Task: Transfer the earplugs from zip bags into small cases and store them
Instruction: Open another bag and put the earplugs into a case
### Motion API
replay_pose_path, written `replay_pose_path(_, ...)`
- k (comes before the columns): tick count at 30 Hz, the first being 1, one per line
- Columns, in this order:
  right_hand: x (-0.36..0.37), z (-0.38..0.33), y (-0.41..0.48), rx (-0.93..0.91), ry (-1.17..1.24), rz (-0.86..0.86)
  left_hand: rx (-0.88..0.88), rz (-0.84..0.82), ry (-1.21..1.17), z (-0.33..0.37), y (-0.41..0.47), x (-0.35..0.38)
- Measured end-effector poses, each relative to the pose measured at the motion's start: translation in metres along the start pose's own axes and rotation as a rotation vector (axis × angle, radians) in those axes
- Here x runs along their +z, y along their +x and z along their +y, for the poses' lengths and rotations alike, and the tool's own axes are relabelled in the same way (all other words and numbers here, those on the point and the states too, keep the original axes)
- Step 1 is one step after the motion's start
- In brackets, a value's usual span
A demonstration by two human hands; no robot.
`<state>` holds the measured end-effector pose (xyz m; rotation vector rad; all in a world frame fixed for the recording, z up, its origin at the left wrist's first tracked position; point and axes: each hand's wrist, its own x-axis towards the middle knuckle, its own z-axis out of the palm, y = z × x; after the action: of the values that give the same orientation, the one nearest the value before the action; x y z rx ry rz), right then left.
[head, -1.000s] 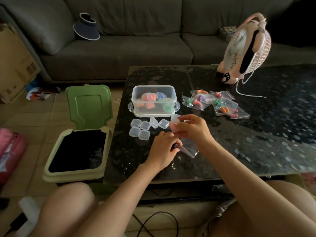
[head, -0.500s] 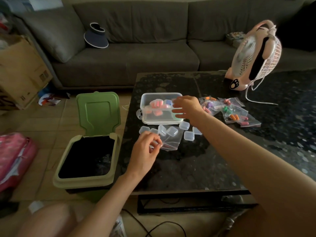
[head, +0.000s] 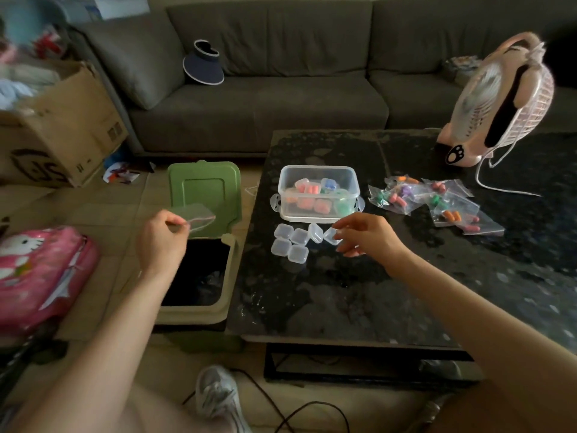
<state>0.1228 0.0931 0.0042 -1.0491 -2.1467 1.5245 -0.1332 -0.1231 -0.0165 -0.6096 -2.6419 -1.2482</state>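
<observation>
Bag (head: 195, 215) in left hand (head: 162, 242) above bin rim (head: 193, 314)

The zip bag (head: 193, 217) pinched in my left hand (head: 162, 242) is smeared with blur; I cannot tell whether anything is in it. Below that hand the bin (head: 190, 314) is black inside. My right hand (head: 365, 239) covers part of one small case (head: 331, 236); whether my fingertips touch it is unclear. Both my forearms run off the bottom edge.

Earplug storage on the tabletop (head: 343, 292)
Clear box (head: 282, 182) of filled cases (head: 312, 190) near the left edge, empty cases (head: 298, 236) just in front, earplug-filled zip bags (head: 399, 198) to its right.
</observation>
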Motion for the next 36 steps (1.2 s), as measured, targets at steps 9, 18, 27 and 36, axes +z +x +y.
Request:
replay_pose_path(9,-0.003,0.002,-0.005,-0.021,0.011,-0.014,-0.448,-0.426,0.247,-0.119,0.037,0.055)
replay_pose_path(18,-0.004,0.005,0.001,-0.007,-0.093,0.018,-0.037,-0.385,0.279,0.02,0.01,0.027)
replay_pose_path(27,-0.015,0.016,0.016,-0.048,-0.312,0.156,0.251,-0.541,0.064,0.099,-0.069,0.048)
replay_pose_path(36,-0.083,0.073,0.081,0.013,-0.919,0.134,0.335,-0.615,-0.1,0.117,-0.103,0.078)
